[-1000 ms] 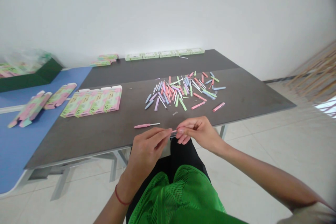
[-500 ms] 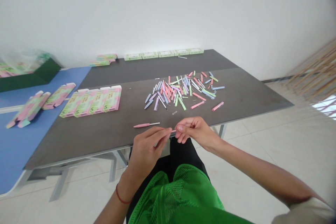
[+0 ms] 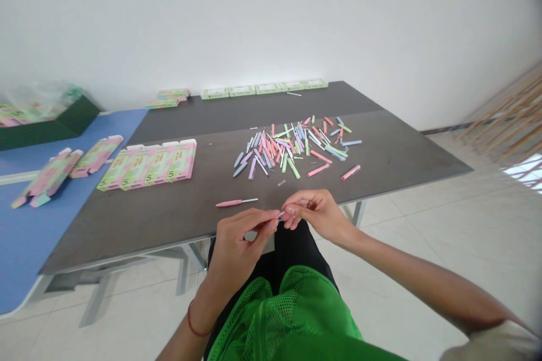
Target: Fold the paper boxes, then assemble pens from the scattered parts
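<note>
At the table's front edge, my left hand [image 3: 241, 238] and my right hand [image 3: 315, 212] meet fingertip to fingertip. Both pinch a small slim pink piece [image 3: 280, 214], mostly hidden by the fingers, so its exact kind does not show. Just beyond my left hand lies a pink pen-like barrel [image 3: 228, 203] with a white stick out of its right end. A short clear tube [image 3: 282, 183] rests farther back. Past my hands spreads a loose pile of pink, green, blue and purple pen-like parts [image 3: 292, 149] and white sticks. Two pink pieces [image 3: 350, 172] lie at its near right.
Several pink-green boxes [image 3: 158, 164] stand in a row on the dark table [image 3: 393, 163]. Flattened cartons [image 3: 96, 156] and a dark green bin [image 3: 76, 118] are on the blue table at left. Light green boxes [image 3: 266, 88] line the wall.
My left fingertips have closed up toward my right ones, and less of the pink piece shows between them. The things on the table lie as before.
</note>
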`<action>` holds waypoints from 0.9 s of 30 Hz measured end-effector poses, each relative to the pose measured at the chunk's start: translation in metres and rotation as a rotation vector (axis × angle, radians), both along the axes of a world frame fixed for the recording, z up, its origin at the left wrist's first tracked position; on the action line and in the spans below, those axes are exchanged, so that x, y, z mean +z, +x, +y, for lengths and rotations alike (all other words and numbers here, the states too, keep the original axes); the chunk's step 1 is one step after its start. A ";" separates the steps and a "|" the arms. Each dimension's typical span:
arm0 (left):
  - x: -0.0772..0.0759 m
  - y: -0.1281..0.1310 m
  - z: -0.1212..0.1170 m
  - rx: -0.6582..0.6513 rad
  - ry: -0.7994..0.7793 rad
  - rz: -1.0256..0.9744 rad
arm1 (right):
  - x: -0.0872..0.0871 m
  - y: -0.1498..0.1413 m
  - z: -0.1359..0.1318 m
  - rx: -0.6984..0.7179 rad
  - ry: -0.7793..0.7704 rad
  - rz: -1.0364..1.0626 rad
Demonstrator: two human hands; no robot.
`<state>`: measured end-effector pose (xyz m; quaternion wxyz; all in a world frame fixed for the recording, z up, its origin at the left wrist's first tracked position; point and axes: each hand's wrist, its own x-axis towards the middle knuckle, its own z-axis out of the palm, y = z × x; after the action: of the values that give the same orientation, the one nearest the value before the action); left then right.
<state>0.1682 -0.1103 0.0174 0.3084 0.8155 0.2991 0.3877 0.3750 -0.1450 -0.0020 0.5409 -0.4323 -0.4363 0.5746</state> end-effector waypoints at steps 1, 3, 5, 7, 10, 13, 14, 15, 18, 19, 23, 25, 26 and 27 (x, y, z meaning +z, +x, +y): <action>-0.001 0.000 -0.001 -0.001 -0.011 0.002 | 0.000 0.000 0.000 0.003 0.001 0.005; -0.003 0.000 -0.001 0.009 -0.051 -0.013 | 0.000 0.000 -0.001 0.010 -0.003 0.018; -0.005 -0.001 -0.002 0.023 -0.123 -0.056 | 0.001 0.000 -0.001 0.008 -0.015 0.032; -0.007 -0.001 -0.002 0.035 -0.195 -0.096 | 0.002 0.000 -0.001 0.001 -0.025 0.042; -0.009 -0.001 -0.003 0.026 -0.230 -0.105 | 0.003 -0.001 -0.001 -0.008 -0.023 0.036; -0.009 0.000 -0.004 0.020 -0.230 -0.097 | 0.003 -0.002 0.000 -0.005 -0.023 0.021; -0.009 0.000 -0.004 0.029 -0.228 -0.099 | 0.003 -0.002 0.000 -0.004 -0.022 0.019; -0.009 0.001 -0.004 0.038 -0.226 -0.102 | 0.003 -0.002 0.000 -0.005 -0.019 0.020; -0.009 0.001 -0.004 0.037 -0.227 -0.102 | 0.002 -0.002 0.001 -0.006 -0.019 0.021; -0.008 0.001 -0.004 0.036 -0.229 -0.102 | 0.002 -0.002 0.001 -0.005 -0.020 0.020; -0.008 0.003 -0.004 0.037 -0.276 -0.131 | 0.002 0.000 0.001 0.018 -0.024 0.015; -0.008 0.003 -0.004 0.033 -0.321 -0.158 | 0.003 0.001 0.001 0.029 -0.023 0.029; -0.009 0.004 -0.004 0.034 -0.344 -0.172 | 0.003 0.001 0.001 0.035 -0.023 0.037; -0.009 0.004 -0.003 0.035 -0.364 -0.186 | 0.002 0.002 0.001 0.042 -0.022 0.041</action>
<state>0.1727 -0.1137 0.0082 0.4705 0.7016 0.3485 0.4062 0.3767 -0.1437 0.0003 0.5327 -0.4170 -0.4277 0.5995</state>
